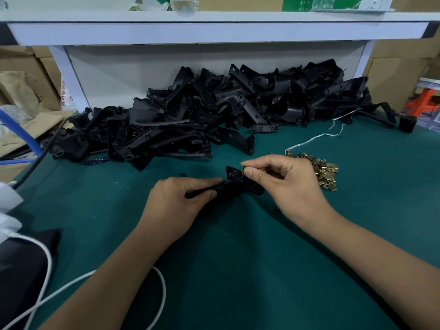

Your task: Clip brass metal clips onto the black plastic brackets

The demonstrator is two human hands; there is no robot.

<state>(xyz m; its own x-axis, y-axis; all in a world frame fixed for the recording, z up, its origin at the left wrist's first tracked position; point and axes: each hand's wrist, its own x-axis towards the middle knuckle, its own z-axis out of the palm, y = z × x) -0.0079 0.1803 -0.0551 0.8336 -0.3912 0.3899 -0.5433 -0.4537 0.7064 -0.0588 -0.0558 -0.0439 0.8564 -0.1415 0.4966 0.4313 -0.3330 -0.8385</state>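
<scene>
My left hand [176,198] grips a bracket [234,184] low over the green counter [238,270], fingers curled round its near end, thumb along the top. The bracket runs left to right between my hands, its far end with holes sticking out toward my right hand [283,184].

Right grip: thumb and forefinger pinch one brass clip [243,171] at the bracket's upper tip, clip touching the plastic. Can't tell if it is seated. Other right fingers loosely curled, holding nothing that I can see.

Clip pile [321,172] lies on the counter just beyond my right hand, partly hidden by my knuckles. A thin white string [316,138] trails from the pile's far edge toward the back right.

Bracket heap [214,115] fills the back of the counter, stacked against the white panel [142,67] under the shelf [214,29]. Loose pieces spill from it toward the front at left and centre.

On the shelf: the bottom of a clear bottle [183,4], green and brown boxes behind it, cut off by the frame.

Left edge: blue tube [19,136], black cable [31,170] running down off the counter, cardboard boxes [28,75] behind. Near left: white cable [71,284] looping across the counter under my left forearm, dark bag-like thing [19,270] at the corner, too dark to identify. Right edge: more cardboard [400,75], something orange [423,103], blurred.
</scene>
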